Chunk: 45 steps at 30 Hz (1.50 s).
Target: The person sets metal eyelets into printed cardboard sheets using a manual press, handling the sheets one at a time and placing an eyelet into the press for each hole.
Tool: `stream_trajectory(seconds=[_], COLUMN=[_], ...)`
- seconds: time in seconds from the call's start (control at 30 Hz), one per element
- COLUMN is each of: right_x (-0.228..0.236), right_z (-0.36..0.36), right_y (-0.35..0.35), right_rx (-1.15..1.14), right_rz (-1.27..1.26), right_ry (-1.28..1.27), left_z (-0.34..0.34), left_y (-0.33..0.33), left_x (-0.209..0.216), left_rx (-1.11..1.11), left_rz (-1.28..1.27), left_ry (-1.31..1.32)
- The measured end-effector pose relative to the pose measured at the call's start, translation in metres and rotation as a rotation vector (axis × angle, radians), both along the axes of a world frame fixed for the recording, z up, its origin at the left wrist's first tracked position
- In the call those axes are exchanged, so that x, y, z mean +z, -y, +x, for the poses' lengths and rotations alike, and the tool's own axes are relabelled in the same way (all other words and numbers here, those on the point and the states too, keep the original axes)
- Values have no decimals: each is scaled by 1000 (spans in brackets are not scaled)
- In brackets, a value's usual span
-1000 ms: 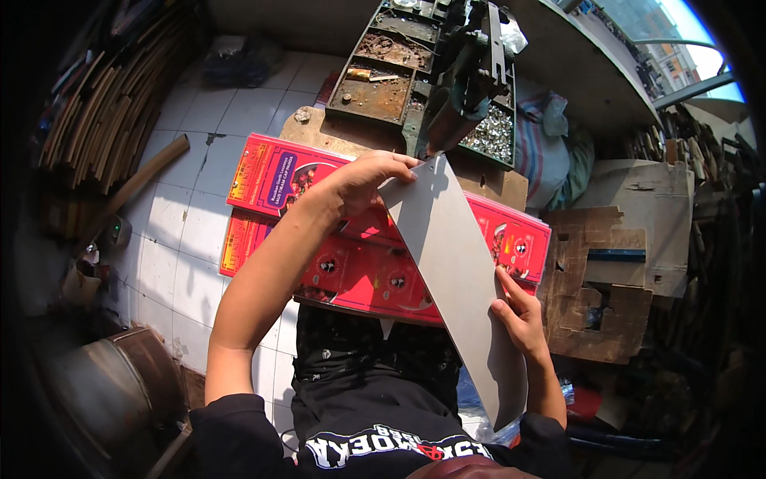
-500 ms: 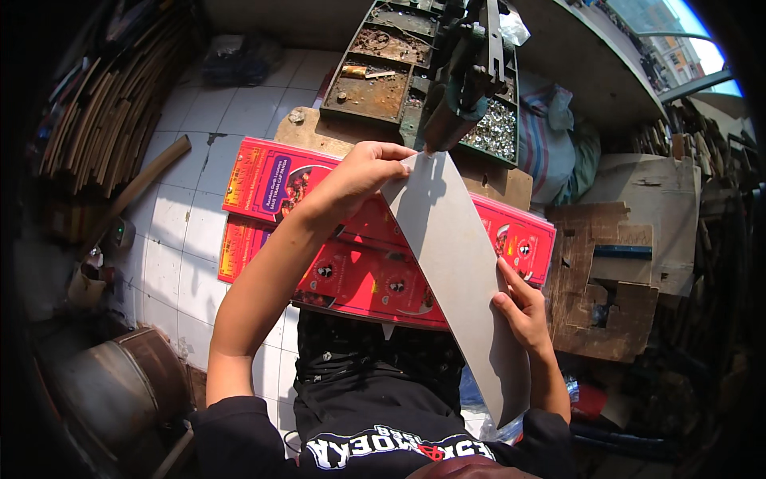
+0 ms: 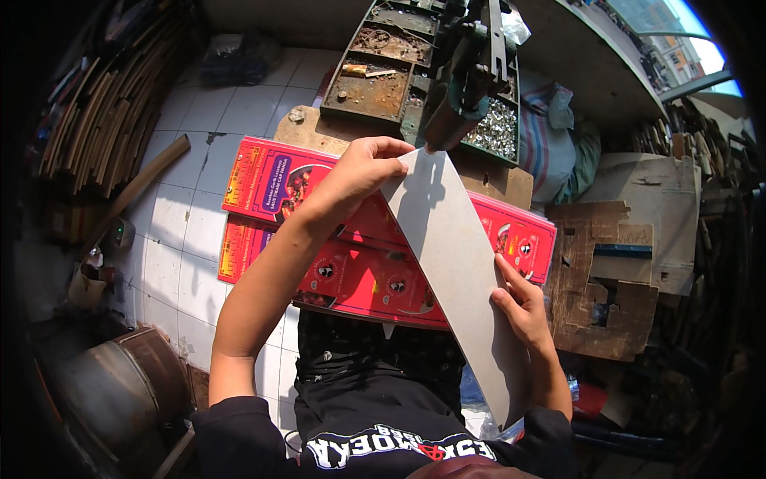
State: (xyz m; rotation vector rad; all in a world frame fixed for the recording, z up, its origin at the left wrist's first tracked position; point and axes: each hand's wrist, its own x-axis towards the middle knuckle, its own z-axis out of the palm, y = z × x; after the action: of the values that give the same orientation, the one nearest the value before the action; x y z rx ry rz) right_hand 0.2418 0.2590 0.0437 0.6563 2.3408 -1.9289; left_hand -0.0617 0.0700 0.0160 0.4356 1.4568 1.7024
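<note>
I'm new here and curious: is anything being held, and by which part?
Yes, a grey board: the left hand pinches its left edge near the far end; the right hand holds its right edge.

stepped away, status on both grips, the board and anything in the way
Left grip holding grey board near its upper end; right grip at its right edge. Board's upper end at dark machine head. Red printed panels underneath, no obstruction seen.

From my remote feed I see white floor tiles (image 3: 167, 239) crossed by sunlight and shadow, a drab wall (image 3: 279, 22) behind them, brown sheets (image 3: 92, 128) stacked at left, and a bright opening (image 3: 678, 56) onto buildings, upper right.
</note>
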Motion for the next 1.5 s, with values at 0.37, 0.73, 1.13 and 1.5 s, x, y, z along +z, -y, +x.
stream_trajectory(seconds=[0.37,0.73,1.13,1.5], right_x=[4,7,-8,-10], right_z=[-3,-4,0,33], right_y=[-1,0,0,13], right_rx=[14,13,20,10], right_rz=[73,185,290,290], right_ry=[22,60,-73,-110], left_z=[14,14,15,38], left_y=[15,13,13,38], left_x=[8,8,2,19], left_rx=[133,143,123,31], left_rz=[-149,-89,-93,-98], left_ry=[-234,-95,-58,-150])
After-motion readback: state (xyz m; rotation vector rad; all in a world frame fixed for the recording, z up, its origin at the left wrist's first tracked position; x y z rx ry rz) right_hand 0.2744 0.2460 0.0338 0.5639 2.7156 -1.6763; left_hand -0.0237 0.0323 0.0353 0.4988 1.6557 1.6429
